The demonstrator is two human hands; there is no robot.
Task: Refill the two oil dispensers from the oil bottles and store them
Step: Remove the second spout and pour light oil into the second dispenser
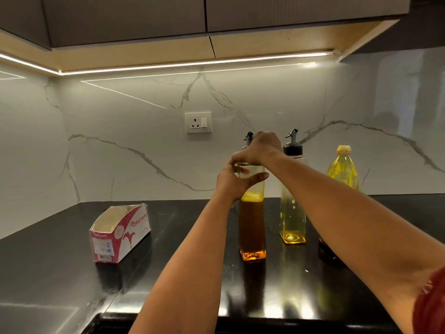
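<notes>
Glass dispenser (252, 222): left hand (234, 182) is squeezing it steady.
Cap: right hand (261, 149) is wrapping it; should be turning gently, keeping it upright.

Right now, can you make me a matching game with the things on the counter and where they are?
Things:
1. dark oil dispenser
2. pale oil dispenser
3. yellow oil bottle
4. paper box

Places or states:
A. far right, by the wall
B. alone on the left
C. held by both hands
D. standing untouched, black cap on

Pairs: 1-C, 2-D, 3-A, 4-B
</notes>
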